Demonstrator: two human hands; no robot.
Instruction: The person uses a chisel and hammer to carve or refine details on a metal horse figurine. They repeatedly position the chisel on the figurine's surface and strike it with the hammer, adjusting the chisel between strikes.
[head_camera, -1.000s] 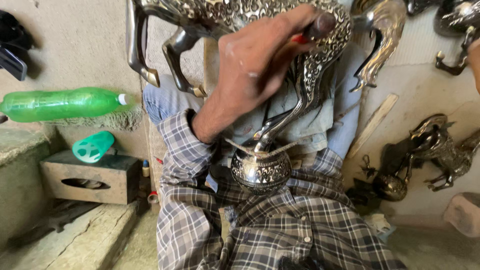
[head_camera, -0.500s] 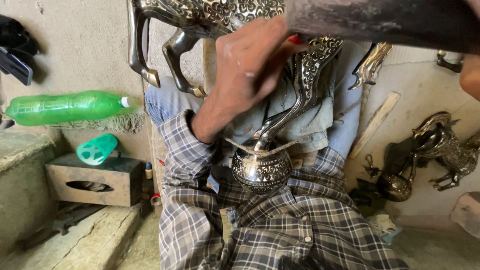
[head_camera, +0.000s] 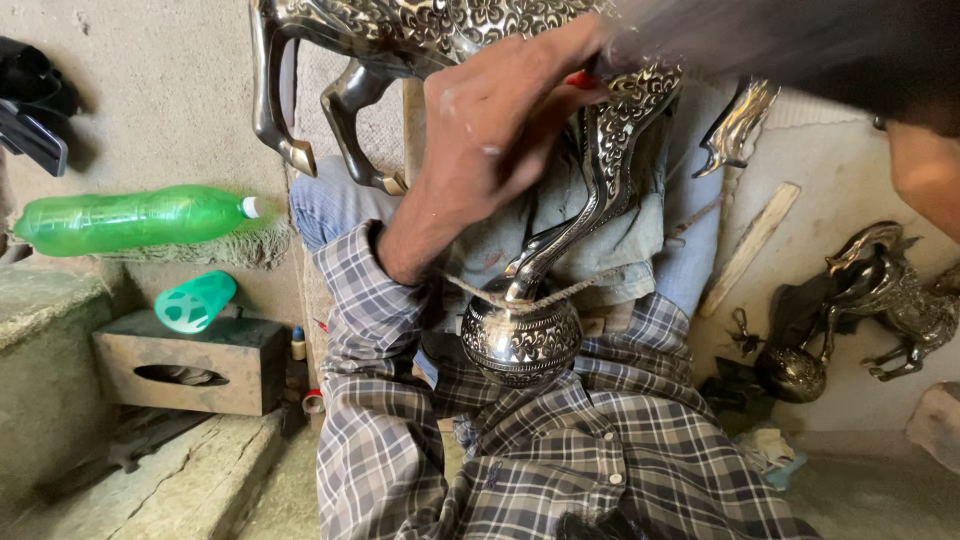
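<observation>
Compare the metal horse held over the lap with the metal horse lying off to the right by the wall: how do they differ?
The held horse figure fills the top of the view, raised over the lap with its legs hanging down, and the left hand rests against it. The smaller-looking horse figure lies on the floor near the wall, untouched and partly in shadow. The held one shines brightly; the other looks duller. Both are metal, covered in engraved patterning.

Open gap left of lap, above stone step (head_camera: 150, 480). Blocked centre by engraved metal horse (head_camera: 440, 30) and its ball base (head_camera: 520, 340). Right side crowded: second horse figure (head_camera: 880, 300), wooden slat (head_camera: 750, 245).
</observation>
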